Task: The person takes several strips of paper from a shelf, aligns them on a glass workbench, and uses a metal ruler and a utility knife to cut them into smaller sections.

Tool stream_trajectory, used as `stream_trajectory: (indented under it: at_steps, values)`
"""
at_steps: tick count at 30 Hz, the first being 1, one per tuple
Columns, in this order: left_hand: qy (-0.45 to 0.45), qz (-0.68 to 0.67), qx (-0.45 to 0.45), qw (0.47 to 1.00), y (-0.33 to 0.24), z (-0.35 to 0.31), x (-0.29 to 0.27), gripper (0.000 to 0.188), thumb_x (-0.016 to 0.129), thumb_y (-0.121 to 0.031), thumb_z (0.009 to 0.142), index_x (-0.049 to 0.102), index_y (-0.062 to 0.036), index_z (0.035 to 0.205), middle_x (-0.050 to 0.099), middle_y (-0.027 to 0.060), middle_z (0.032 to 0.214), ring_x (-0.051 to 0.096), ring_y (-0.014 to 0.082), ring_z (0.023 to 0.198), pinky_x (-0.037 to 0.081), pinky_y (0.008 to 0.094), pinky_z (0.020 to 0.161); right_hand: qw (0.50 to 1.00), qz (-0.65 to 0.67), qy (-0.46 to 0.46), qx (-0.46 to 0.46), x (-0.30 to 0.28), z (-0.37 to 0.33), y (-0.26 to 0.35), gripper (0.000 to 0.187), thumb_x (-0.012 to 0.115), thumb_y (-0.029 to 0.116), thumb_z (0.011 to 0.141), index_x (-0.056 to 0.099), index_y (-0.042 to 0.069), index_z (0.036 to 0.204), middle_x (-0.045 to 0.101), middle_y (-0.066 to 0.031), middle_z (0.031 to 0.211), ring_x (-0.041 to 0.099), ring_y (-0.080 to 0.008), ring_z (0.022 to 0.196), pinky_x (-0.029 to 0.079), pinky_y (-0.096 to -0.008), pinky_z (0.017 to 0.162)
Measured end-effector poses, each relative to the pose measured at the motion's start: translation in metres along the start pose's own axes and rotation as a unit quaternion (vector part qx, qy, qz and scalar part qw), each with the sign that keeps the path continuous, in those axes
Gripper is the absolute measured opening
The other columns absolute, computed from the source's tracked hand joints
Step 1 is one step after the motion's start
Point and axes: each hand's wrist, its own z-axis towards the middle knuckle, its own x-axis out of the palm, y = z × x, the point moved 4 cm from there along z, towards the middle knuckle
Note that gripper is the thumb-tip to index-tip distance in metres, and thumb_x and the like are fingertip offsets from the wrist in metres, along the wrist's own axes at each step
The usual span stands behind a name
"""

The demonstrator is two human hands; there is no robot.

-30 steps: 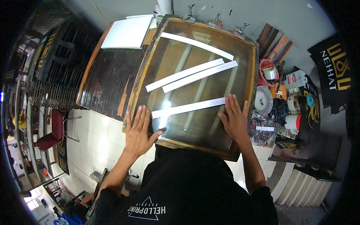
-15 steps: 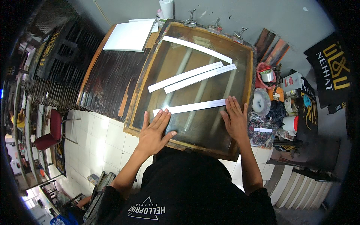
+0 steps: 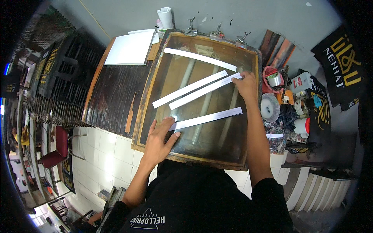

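A glass-topped wooden light table [image 3: 140, 128] lies in front of me with several white paper strips on it. My left hand [image 3: 158, 139] rests on the glass with its thumb apart, its fingers at the left end of the nearest paper strip [image 3: 211, 118]. Farther up, my right hand [image 3: 247, 86] has its thumb and fingers closed on the right end of a slanted paper strip [image 3: 204, 92]. Just beyond that one lies a second slanted paper strip [image 3: 190, 89], close alongside. At the far side a paper strip [image 3: 200, 59] slopes down to the right.
Left of the glass stands a dark wooden surface [image 3: 116, 97] bearing a stack of white sheets [image 3: 130, 47]. Metal hinge clamps [image 3: 217, 33] line the far edge. A red bucket [image 3: 267, 79], a white jug [image 3: 303, 83] and other containers crowd the right side. A red chair [image 3: 58, 145] stands at left.
My right hand has left the nearest strip's right end and moved away from me to a slanted strip. My left hand stays at the nearest strip's left end, its fingers more bent.
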Motion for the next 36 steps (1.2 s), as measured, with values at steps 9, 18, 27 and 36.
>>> stream_trajectory:
  at_steps: [9, 18, 27, 36]
  values:
    - [-0.004, -0.124, 0.087, 0.988, -0.038, 0.063, 0.035, 0.037, 0.068, -0.021, 0.096, 0.064, -0.0003, 0.126, 0.069, 0.0197, 0.119, 0.065, 0.0357, 0.112, 0.050, 0.0443, 0.097, 0.999, 0.024, -0.002, 0.042, -0.001, -0.058, 0.028, 0.032, 0.078, 0.024, 0.079, 0.065, 0.001, 0.097, 0.065, -0.0219, 0.102, 0.065, -0.0422, 0.096, 0.052, -0.0507, 0.084]
    - [0.047, -0.358, -0.017, 0.933, -0.057, 0.124, 0.101, 0.034, 0.066, -0.016, 0.099, 0.062, -0.0024, 0.129, 0.068, 0.0129, 0.108, 0.065, 0.0160, 0.083, 0.051, 0.0297, 0.073, 0.865, 0.493, 0.041, 0.088, -0.014, -0.129, 0.046, 0.022, 0.069, 0.002, 0.091, 0.063, -0.004, 0.110, 0.073, -0.0134, 0.094, 0.072, -0.0181, 0.080, 0.056, -0.0318, 0.065]
    - [-0.069, -0.179, 0.095, 0.977, -0.085, 0.083, 0.074, 0.014, 0.064, -0.012, 0.099, 0.066, 0.0013, 0.103, 0.066, 0.0091, 0.087, 0.062, 0.0142, 0.071, 0.051, 0.0316, 0.066, 0.951, 0.304, -0.040, -0.037, -0.055, -0.171, 0.067, 0.013, 0.068, 0.005, 0.093, 0.073, 0.000, 0.104, 0.072, -0.0158, 0.094, 0.069, -0.0140, 0.082, 0.053, -0.0299, 0.068]
    - [0.170, -0.341, -0.031, 0.924, -0.072, 0.056, 0.061, 0.016, 0.061, -0.015, 0.103, 0.063, 0.0005, 0.100, 0.065, 0.0047, 0.084, 0.065, 0.0115, 0.074, 0.052, 0.0269, 0.067, 0.843, 0.506, 0.182, 0.030, -0.058, -0.187, 0.063, 0.017, 0.070, 0.009, 0.095, 0.075, -0.002, 0.106, 0.074, -0.0091, 0.097, 0.069, -0.0144, 0.086, 0.054, -0.0290, 0.077]
